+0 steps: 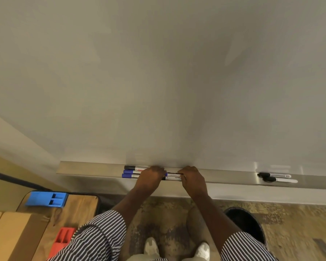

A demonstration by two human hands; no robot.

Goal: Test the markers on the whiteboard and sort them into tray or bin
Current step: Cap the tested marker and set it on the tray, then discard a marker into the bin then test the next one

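Observation:
A blank whiteboard (158,72) fills the upper view, with a metal tray (94,169) along its lower edge. Three markers lie on the tray at its middle: one black-capped (132,168) and two blue-capped (129,173). My left hand (151,176) curls over their right ends. My right hand (191,177) grips the right end of a marker (173,177) that spans between both hands just above the tray. Two more black-capped markers (275,177) rest further right on the tray.
A dark round bin (252,221) stands on the carpet at my lower right. At the left a wooden table (79,206) carries a blue plastic holder (46,199), a red holder (63,239) and a cardboard box (17,236). My shoes show at the bottom.

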